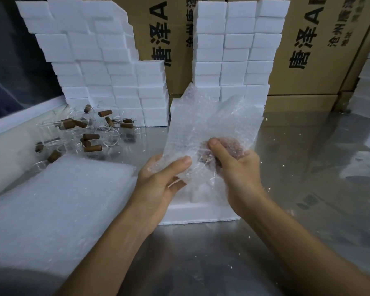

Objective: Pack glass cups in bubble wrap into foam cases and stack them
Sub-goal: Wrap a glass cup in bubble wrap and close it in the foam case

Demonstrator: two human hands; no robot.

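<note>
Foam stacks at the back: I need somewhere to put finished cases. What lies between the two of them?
In the head view, the gap between the left stack and right stack shows cardboard boxes behind; lower down, the held bubble wrap covers it.

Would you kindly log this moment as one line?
step: wrapping | left hand: grips bubble wrap sheet | right hand: grips wrapped brown-handled cup | under hands: open foam case
</note>
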